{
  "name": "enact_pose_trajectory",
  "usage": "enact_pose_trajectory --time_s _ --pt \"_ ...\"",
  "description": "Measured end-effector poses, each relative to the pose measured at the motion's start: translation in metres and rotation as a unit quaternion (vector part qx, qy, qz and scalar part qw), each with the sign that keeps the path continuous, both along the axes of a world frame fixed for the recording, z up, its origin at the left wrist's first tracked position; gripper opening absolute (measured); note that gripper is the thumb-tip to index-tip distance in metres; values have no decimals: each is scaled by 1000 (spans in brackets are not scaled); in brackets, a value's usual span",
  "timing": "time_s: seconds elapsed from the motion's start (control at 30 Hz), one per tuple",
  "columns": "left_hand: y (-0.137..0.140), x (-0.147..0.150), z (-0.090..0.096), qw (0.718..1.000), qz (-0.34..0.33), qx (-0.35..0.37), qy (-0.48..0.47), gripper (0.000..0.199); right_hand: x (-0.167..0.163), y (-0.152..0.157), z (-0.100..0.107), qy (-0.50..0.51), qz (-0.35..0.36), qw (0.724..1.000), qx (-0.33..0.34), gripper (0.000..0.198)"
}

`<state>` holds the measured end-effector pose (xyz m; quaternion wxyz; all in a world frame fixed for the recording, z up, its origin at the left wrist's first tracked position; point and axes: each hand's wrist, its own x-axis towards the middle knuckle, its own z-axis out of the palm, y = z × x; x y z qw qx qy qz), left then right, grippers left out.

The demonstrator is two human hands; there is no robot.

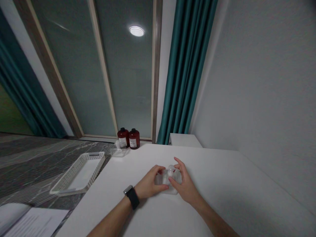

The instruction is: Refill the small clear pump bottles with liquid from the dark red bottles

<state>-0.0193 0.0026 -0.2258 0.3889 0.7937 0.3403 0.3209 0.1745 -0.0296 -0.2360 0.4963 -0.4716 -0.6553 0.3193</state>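
Observation:
On the white table (153,217), a small clear bottle with a rounded top (171,170) stands on a low clear tray (170,191). My left hand (151,181), with a dark watch on its wrist, is closed around the left side of the tray; its fingertips curl behind and the thumb lies in front. From the right, my right hand (184,184) pinches around the bottle with thumb and fingers, its index finger raised. Clear surfaces blend together between the hands, so their exact contacts are partly hidden.
Two dark red bottles (134,140) with white labels stand at the table's far left corner, beside another clear tray (118,153). Lower left are a white perforated basket (70,191) and open papers (37,222). A white cabinet (185,140) stands behind the table.

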Motion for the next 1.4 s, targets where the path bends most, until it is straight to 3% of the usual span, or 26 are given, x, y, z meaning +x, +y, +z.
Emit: enact_pose_trajectory --time_s 0.17,0.33,0.5,0.7,1.13,1.4 --pt "0 0 0 1000 -3 -1 -6 55 1 -1 -2 8 53 998 16 71" --pt "0 0 0 1000 -2 3 -5 54 0 0 -2 1 -1 1000 15 75" --pt "0 0 0 1000 -5 -2 -11 53 -3 -1 2 20 37 999 1 79" --pt "-1 1 0 1000 -1 -8 -8 54 -2 0 0 -5 -12 1000 2 66" --pt "0 0 -1 1000 -5 -2 -4 55 -4 1 -5 32 0 999 -7 58" --pt "0 1 -2 1000 1 -6 -3 55 1 2 5 84 -38 994 64 57"
